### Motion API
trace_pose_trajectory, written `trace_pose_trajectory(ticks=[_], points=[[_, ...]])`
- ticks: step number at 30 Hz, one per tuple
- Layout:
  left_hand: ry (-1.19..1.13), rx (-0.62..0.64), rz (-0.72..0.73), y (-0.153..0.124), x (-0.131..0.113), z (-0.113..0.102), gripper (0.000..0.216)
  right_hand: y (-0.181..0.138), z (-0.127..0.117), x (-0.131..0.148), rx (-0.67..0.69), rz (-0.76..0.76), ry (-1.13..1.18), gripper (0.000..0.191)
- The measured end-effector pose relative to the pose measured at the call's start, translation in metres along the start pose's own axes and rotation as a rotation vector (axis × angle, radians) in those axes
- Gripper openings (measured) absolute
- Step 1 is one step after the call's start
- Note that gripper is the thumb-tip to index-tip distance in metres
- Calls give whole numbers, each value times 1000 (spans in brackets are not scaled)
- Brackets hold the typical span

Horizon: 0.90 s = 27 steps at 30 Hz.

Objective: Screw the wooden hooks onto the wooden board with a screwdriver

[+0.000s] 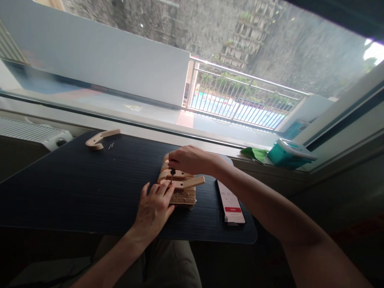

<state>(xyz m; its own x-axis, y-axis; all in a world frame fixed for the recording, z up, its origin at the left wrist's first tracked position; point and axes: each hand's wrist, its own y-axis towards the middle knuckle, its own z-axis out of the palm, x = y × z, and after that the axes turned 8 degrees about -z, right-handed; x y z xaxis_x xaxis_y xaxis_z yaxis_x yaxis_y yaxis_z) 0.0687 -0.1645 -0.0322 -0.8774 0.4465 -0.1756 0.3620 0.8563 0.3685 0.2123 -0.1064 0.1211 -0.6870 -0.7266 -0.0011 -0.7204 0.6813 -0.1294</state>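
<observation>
My right hand (186,158) is closed around the top of a screwdriver (173,172), which points down. Its dark lower handle and thin shaft show below the fingers; the tip meets a pale wooden hook (191,183) near my left fingertips. My left hand (153,205) presses its fingers on that hook's left end, with the thumb at the near side of a rough wooden board (186,196) beneath. Another curved wooden hook (177,173) lies alongside, farther back on the board. My right hand hides part of the board's far end.
A loose wooden hook (97,139) and a few small screws (111,146) lie at the back left of the dark table (90,192). A phone (231,204) rests at the right. A green cloth (254,154) and a teal box (289,154) stand on the windowsill.
</observation>
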Motion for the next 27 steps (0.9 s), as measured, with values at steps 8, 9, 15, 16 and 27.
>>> trace_pose_trajectory(ticks=[8,9,15,16,27], points=[[9,5,3,0,0,0,53,-8,-3,-4,-9,20,25,28],[9,0,5,0,0,1,53,-11,-5,-5,-22,-6,42,26],[17,0,15,0,1,2,53,-14,-5,-9,-43,-113,118,22],[18,3,14,0,1,2,53,-14,-5,-9,-44,-115,125,22],[30,10,9,-1,-1,1,53,-8,2,-16,-93,-77,149,26]])
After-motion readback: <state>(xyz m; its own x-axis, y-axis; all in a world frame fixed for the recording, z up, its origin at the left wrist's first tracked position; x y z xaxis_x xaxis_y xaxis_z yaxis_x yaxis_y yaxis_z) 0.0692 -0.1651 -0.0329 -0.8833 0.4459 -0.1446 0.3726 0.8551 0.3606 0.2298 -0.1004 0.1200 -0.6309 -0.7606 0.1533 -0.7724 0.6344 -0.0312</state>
